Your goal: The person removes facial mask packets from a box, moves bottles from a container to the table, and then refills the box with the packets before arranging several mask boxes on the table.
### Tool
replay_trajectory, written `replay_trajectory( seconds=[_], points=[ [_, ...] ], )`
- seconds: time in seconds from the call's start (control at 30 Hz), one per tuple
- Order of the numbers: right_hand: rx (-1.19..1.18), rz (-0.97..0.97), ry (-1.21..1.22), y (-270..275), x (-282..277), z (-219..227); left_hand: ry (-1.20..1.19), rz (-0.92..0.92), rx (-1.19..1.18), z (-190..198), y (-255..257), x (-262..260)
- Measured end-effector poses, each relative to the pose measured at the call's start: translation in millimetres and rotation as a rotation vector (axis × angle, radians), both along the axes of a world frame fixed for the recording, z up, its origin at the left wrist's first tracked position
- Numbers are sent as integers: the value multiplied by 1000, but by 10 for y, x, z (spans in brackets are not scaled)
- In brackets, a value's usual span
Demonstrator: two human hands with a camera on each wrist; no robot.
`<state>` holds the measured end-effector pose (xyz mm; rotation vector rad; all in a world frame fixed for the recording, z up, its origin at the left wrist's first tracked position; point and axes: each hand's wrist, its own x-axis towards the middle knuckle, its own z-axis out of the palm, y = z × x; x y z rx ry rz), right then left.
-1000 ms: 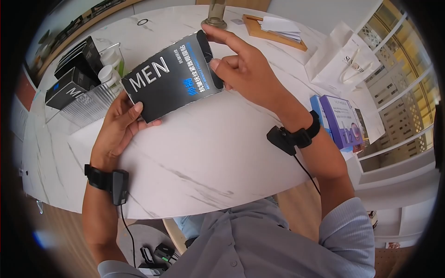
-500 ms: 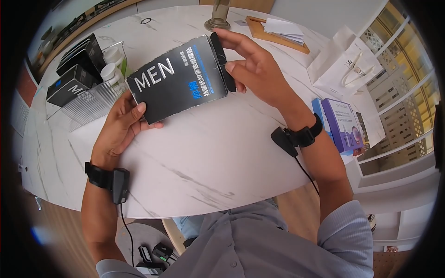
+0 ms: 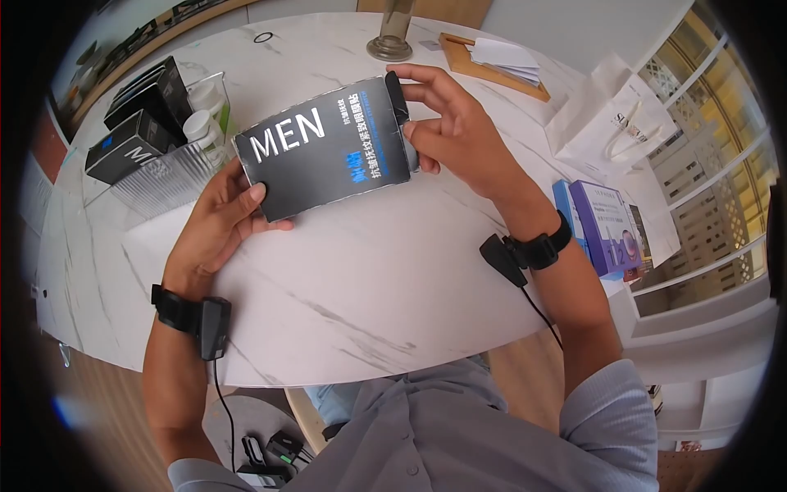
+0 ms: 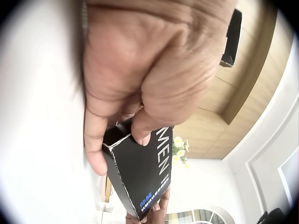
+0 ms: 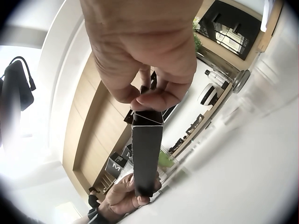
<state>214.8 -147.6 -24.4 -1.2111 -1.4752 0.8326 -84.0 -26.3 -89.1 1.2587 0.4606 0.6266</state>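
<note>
A black cardboard box [image 3: 320, 156] with silver "MEN" lettering and blue and white print is held up over the table, its face toward me. My left hand [image 3: 215, 220] grips its lower left end, thumb on the front and fingers behind and below. In the left wrist view the thumb [image 4: 143, 135] presses near that corner. At the opposite end, my right hand [image 3: 459, 135] pinches the end flap [image 3: 396, 97], which is folded out from the box. From the right wrist view, fingers and thumb [image 5: 145, 101] close on this flap above the box's narrow side [image 5: 145, 156].
To the left, a clear ribbed basket [image 3: 156, 182] holds more black boxes [image 3: 129, 149] and white bottles [image 3: 199, 127]. A glass vase [image 3: 392, 37] and wooden tray [image 3: 500, 70] with papers stand at the back. On the right are a white paper bag [image 3: 607, 115] and a purple box [image 3: 607, 230].
The flap at the box's right end has come out, drawn by the right hand. The left hand keeps its hold, and the box now lies a little more level in the head view.
</note>
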Motion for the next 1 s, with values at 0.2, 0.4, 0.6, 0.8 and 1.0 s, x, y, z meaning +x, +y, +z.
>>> replay_trajectory(
  seconds=[0.2,0.4,0.6,0.8,1.0],
  points=[
    [-8,-26,31,15,-27,2,7,57,-30,-37,-4,8],
    [7,42,-16,-24,6,-28,-6,57,-16,-3,-30,14],
    [-43,47,-51,-77,-10,85,-8,15,-21,-19,5,-2],
    [128,-104,-475,122,-101,40,-77,10,88,13,-41,9],
    [390,-79,-501,236,-159,542,-90,119,268,219,-77,-74]
  ],
)
